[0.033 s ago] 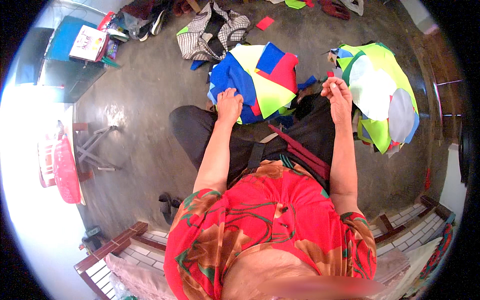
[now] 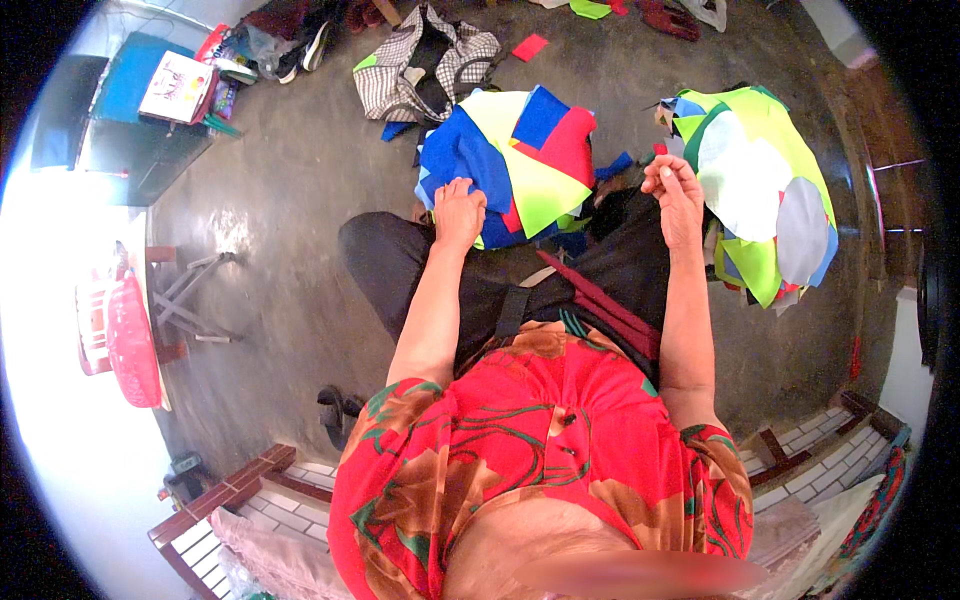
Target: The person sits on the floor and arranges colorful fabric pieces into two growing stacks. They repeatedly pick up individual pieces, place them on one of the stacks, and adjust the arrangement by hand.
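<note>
A patchwork cloth of blue, cream, yellow-green and red pieces lies bunched in front of my knees. My left hand rests at its near left edge, fingers curled over the blue part and gripping it. To the right of the cloth, my right hand is raised, thumb and fingertips pinched together. Whatever lies in that pinch, if anything, is too small to make out. Close beyond the right hand sits a second bundle of coloured cloth, with yellow-green, white and grey pieces on top.
A checked cloth bag lies open beyond the patchwork, near a red scrap on the floor. Dark red strips lie across my lap. At the left are a folding stand, a red plastic chair and a blue-topped table.
</note>
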A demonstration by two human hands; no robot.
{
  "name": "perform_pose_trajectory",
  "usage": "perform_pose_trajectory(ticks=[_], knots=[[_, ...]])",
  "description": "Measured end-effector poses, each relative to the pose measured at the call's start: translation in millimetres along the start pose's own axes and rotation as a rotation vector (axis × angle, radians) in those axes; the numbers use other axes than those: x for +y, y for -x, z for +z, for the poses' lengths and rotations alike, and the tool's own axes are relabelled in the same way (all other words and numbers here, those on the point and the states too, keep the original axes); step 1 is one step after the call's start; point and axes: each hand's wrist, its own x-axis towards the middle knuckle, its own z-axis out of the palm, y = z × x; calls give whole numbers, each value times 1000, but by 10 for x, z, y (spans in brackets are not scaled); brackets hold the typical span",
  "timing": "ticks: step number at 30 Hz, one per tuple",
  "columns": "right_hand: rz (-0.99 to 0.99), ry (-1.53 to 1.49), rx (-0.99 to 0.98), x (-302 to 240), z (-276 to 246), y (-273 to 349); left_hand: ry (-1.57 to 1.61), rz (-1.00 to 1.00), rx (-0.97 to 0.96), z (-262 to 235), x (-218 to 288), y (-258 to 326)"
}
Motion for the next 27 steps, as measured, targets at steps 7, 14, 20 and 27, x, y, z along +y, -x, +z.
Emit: perform_pose_trajectory(ticks=[7, 14, 20, 27], knots=[[-5, 39, 9, 1, -2, 20, 222, -220, 88, 30, 16, -32], [18, 43, 20, 6, 38, 17, 170, -693, 107, 364, -296, -38], [3, 39, 0, 2, 7, 12, 303, -891, -14, 355, -304, -161], [3, 60, -2, -1, 8, 15, 578, -893, 117, 511, -456, -43]])
